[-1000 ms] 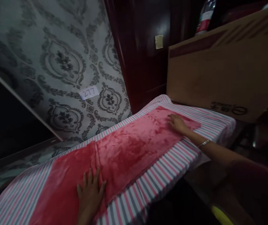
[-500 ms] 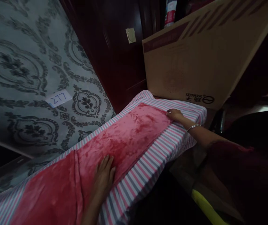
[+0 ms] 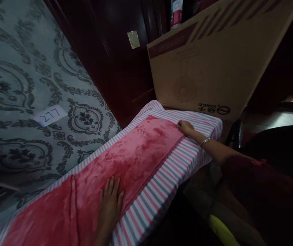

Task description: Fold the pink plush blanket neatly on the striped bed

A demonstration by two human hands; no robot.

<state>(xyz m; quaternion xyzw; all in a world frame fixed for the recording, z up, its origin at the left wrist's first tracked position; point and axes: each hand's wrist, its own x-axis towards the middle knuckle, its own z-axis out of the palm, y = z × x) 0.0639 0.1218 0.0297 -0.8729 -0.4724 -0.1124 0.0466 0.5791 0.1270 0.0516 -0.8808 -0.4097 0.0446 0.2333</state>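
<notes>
A pink plush cloth [image 3: 133,153] lies folded along a surface covered with a pink, white and grey striped sheet [image 3: 161,184]. My left hand [image 3: 110,203] rests flat on the cloth's near edge, fingers stretched out and together. My right hand [image 3: 186,127], with a silver bangle on the wrist, sits at the cloth's far corner, fingers curled over the edge. A fold line crosses the cloth left of my left hand.
A large brown cardboard box [image 3: 213,65] stands just beyond the far end of the surface. Patterned grey wallpaper with a paper label reading 277 [image 3: 50,115] is on the left. A dark wooden door [image 3: 115,58] is behind. A yellow object [image 3: 221,230] lies low right.
The view has swung left and nearer. My right hand slid from the cloth's top to its far corner. My left hand has stayed flat on the near edge.
</notes>
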